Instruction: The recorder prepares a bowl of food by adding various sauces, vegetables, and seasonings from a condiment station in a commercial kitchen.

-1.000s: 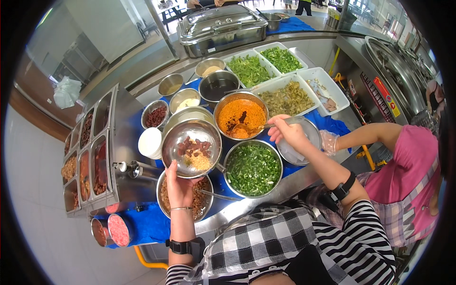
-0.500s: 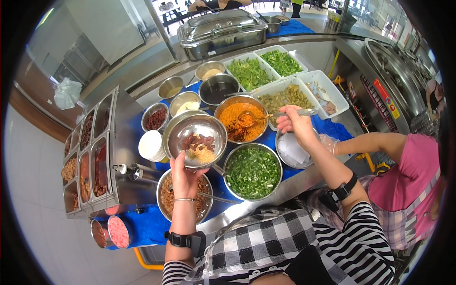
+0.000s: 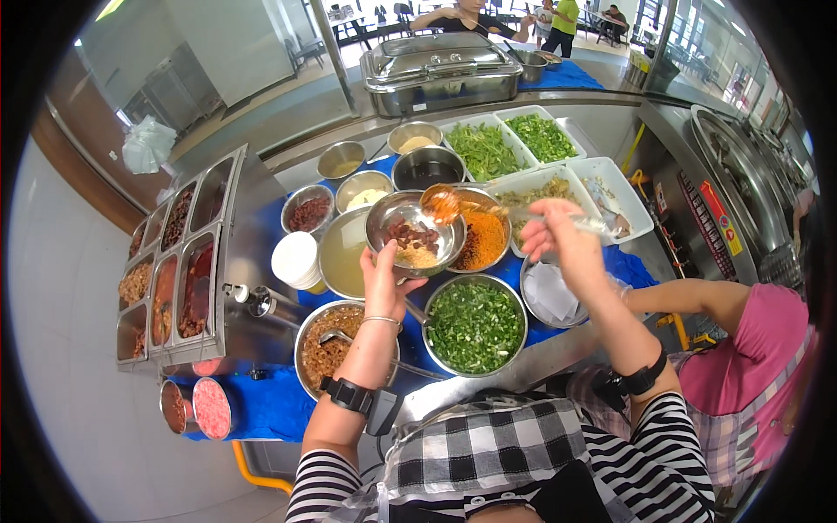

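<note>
My left hand (image 3: 384, 277) grips a steel mixing bowl (image 3: 391, 209) by its near side, with dark red bits and pale yellow crumbs at its bottom. In my right hand (image 3: 562, 237) is the handle of a ladle (image 3: 439, 202), partly smeared by motion. Its scoop, full of an orange-red sauce, hangs over the far right rim of that bowl. Just behind and to the right stands a basin of orange chili sauce (image 3: 488, 240), partly covered by the bowl and ladle. Below my hands sits a basin of chopped green onions (image 3: 475, 327).
White tubs of greens (image 3: 484, 148) and a steel chafing dish (image 3: 440, 74) stand at the back. On the left are a rack of steel food pans (image 3: 179, 270) and a white container (image 3: 297, 261). A basin of brown mince (image 3: 327, 353) stands near. A co-worker's arm (image 3: 689, 298) reaches in from the right.
The ladle has come up out of the orange sauce and moved left over the held bowl. My left hand has brought the bowl right, toward the sauce basin. The view has shifted.
</note>
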Tool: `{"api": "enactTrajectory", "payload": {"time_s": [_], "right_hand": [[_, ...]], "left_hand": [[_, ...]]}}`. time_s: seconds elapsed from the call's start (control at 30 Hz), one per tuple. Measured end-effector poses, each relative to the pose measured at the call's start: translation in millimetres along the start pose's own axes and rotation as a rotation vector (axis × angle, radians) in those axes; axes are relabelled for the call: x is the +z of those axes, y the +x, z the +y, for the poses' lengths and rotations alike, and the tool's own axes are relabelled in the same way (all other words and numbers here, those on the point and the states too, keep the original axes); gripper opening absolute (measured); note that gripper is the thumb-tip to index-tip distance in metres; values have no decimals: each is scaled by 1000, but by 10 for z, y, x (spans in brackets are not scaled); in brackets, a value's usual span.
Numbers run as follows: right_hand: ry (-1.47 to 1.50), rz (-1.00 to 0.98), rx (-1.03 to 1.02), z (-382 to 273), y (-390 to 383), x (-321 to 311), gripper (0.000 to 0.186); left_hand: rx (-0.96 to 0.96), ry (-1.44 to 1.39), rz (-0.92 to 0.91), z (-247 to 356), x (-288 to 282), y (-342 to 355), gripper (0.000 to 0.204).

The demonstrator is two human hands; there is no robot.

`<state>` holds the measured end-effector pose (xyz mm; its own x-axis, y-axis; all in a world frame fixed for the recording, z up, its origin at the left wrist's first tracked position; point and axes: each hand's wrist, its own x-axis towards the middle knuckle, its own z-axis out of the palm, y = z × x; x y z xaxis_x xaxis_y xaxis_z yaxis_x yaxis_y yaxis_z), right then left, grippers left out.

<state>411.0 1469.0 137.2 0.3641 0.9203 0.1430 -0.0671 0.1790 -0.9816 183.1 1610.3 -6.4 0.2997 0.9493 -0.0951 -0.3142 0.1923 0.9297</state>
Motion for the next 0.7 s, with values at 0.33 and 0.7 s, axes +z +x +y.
{"api": "enactTrajectory", "payload": {"time_s": [0.33, 0.7], "right_hand": [[-588, -424, -788, 79, -282, 210, 10], [437, 83, 75, 305, -72, -119, 27]], "left_hand": [[-167, -261, -89, 145, 182, -174, 53], [-6, -145, -178, -150, -73, -66, 59]]}}
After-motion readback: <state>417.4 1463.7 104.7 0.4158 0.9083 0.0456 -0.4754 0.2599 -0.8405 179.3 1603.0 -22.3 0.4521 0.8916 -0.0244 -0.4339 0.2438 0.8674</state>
